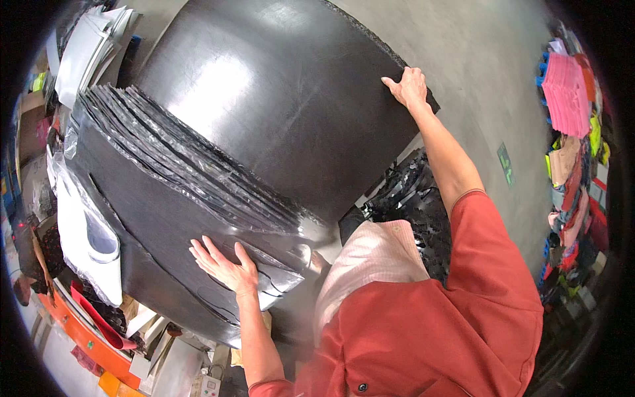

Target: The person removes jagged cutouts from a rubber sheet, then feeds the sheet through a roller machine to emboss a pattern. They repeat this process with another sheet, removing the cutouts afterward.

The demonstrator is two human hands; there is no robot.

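Your right hand (411, 88) is at the far right edge of the glossy black sheet (264, 99), its thumb stretched toward the left over the top face and its other fingers bunched together at the rim; whether they pinch the edge, you cannot tell. Your left hand (228, 270) is spread wide, fingers toward the upper left, over the lower black sheet (159, 185); whether the palm presses on it is unclear. The glossy sheet fills the upper middle, one corner pointing down toward your body and its right edge slanting from upper left to lower right. The top of the view cuts it off, so its long axis is uncertain. Dark layered edges (198, 169) lie between the sheets, and glare washes out part of the glossy face.
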